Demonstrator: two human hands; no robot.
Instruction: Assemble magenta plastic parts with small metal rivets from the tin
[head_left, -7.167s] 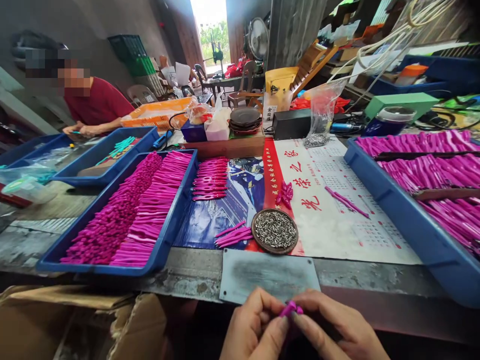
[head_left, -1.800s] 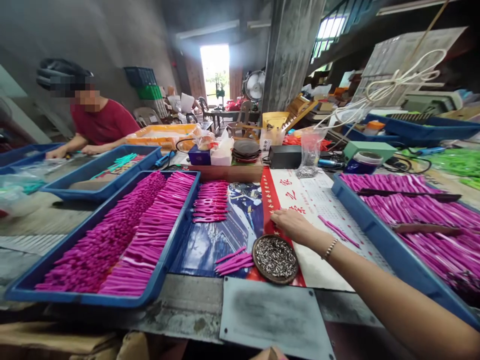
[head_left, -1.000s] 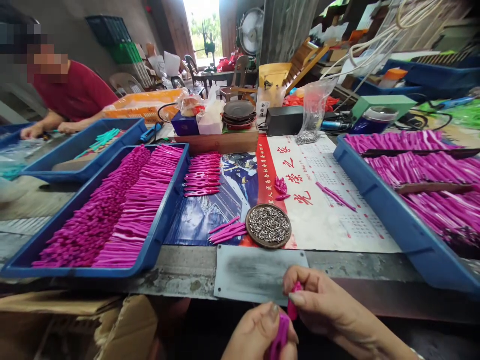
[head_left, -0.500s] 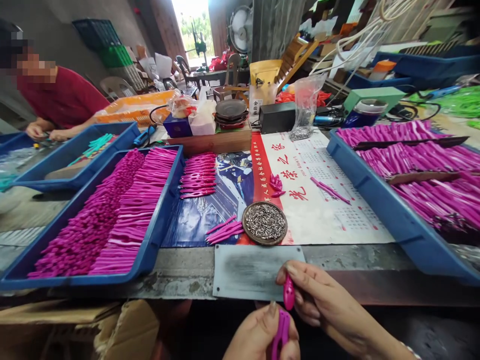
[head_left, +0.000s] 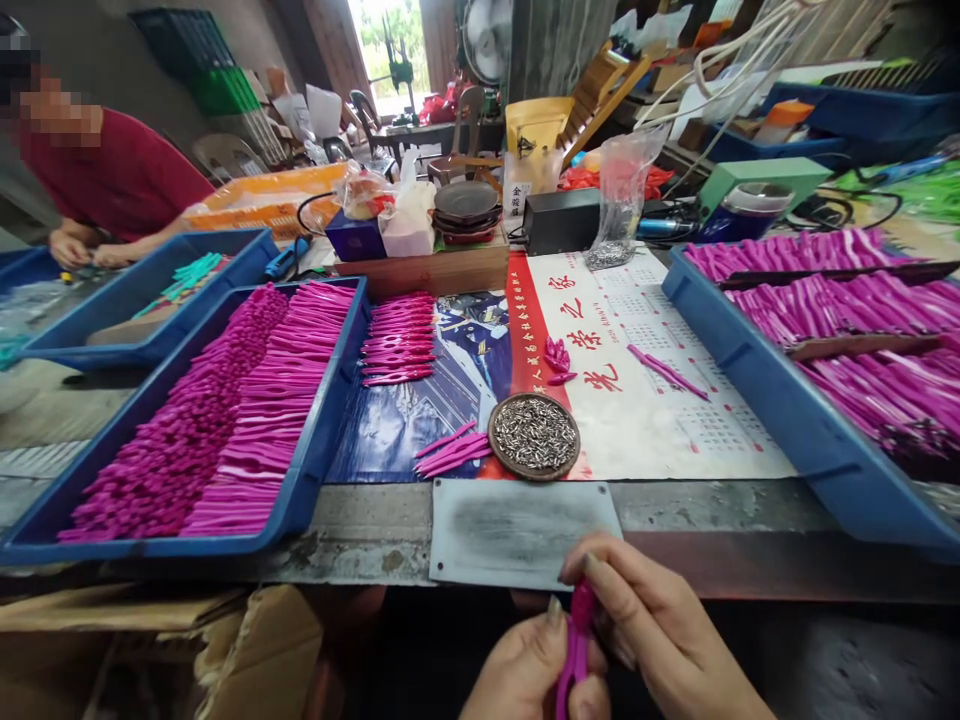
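Below the table's front edge my left hand (head_left: 529, 668) is closed round a long magenta plastic piece (head_left: 574, 658). My right hand (head_left: 660, 632) pinches a small magenta piece (head_left: 582, 597) against its top end. Both hands touch at the fingertips. On the table ahead lie a round dish of small metal pins (head_left: 534, 435), a few loose magenta sticks (head_left: 450, 450) and a small heap of magenta caps (head_left: 557, 357).
A blue tray of magenta parts (head_left: 217, 420) sits at the left, another blue tray (head_left: 817, 350) at the right. A grey metal plate (head_left: 521, 520) lies at the front edge. A person in a red shirt (head_left: 112, 190) works at the far left. Cardboard (head_left: 187, 650) lies below.
My right hand reached to the heap of caps, came back with a small magenta piece, and has now brought it onto the long piece in my left hand.
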